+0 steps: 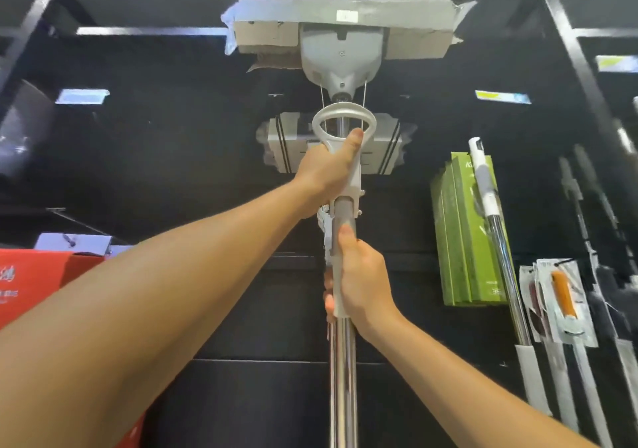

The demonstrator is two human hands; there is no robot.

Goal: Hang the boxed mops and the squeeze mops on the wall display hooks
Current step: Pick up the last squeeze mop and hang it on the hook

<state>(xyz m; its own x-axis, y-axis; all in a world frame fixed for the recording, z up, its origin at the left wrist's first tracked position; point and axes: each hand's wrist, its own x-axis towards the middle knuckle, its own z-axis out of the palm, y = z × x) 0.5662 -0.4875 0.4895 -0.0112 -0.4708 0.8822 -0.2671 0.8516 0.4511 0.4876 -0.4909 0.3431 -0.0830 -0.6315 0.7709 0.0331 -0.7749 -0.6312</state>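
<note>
Both hands are on one squeeze mop, raised head-up against the far black wall panel. The left hand is wrapped round the white squeeze lever just under its ring pull, thumb pressed up along it; the right hand is closed round the grey sleeve lower on the shaft, nearer the camera. The mop head, still in torn cardboard wrapping, sits high and far, above a second wrapped head that seems already hung behind it.

What could go wrong, as I judge it: no hook is visible behind the cardboard, so the hang must be found blind — a miss would let the top-heavy head tip sideways. The left grip rests on the lever, so a hard pull there might work the squeeze linkage rather than lift the mop. The loose cardboard flaps could snag, and the raised head could knock the hung one behind it.

Count: two squeeze mop heads in the middle; green boxes on the right — three or so, edges blurred; one upright mop handle in front of them; a few packaged tools at far right, number unclear; one red box at near left
</note>
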